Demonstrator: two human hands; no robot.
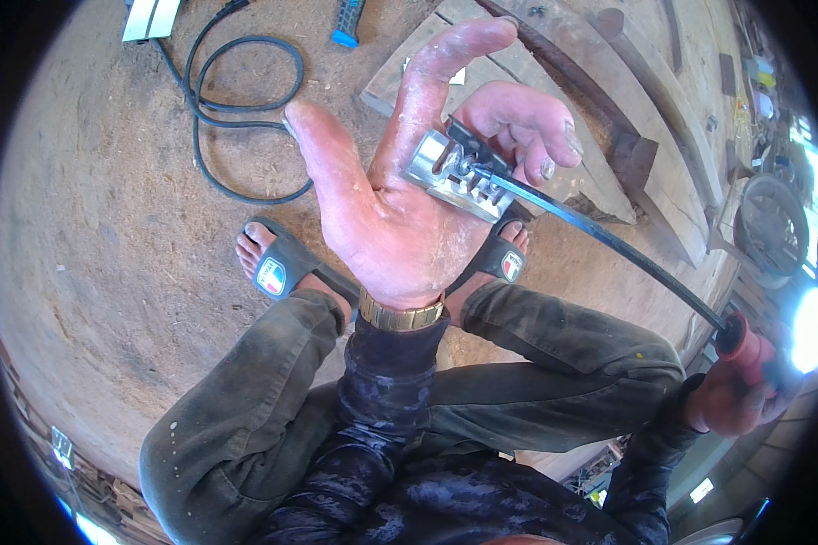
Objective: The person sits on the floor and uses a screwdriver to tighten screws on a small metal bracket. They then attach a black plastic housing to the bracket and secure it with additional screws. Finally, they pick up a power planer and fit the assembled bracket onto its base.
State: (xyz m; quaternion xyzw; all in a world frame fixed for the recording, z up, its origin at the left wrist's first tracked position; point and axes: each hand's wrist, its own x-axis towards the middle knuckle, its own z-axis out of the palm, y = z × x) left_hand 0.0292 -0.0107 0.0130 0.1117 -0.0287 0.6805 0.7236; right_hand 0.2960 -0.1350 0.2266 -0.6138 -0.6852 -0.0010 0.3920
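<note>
Palm up in front of me, my left hand (400, 209) carries a small silvery metal block (463, 177) with slots and notches along it. A dark piece (477, 145) sits at the block's upper side, by the curled fingers. My thumb and index finger stretch away from the block; the other fingers bend in beside it. At the right, my right hand (736, 400) is closed round the red handle of a long screwdriver (609, 238). Its dark shaft reaches across to the block, and the tip meets the notched face. Exactly what the tip touches is too small to tell.
A looped dark cable (202, 118) lies on the dusty floor at the left, running to a pale object (152, 18). A blue-and-black handle (347, 23) is at the top. Wooden boards (573, 54) and curved timber pieces lie at the far right. My sandalled feet (282, 259) flank the left hand.
</note>
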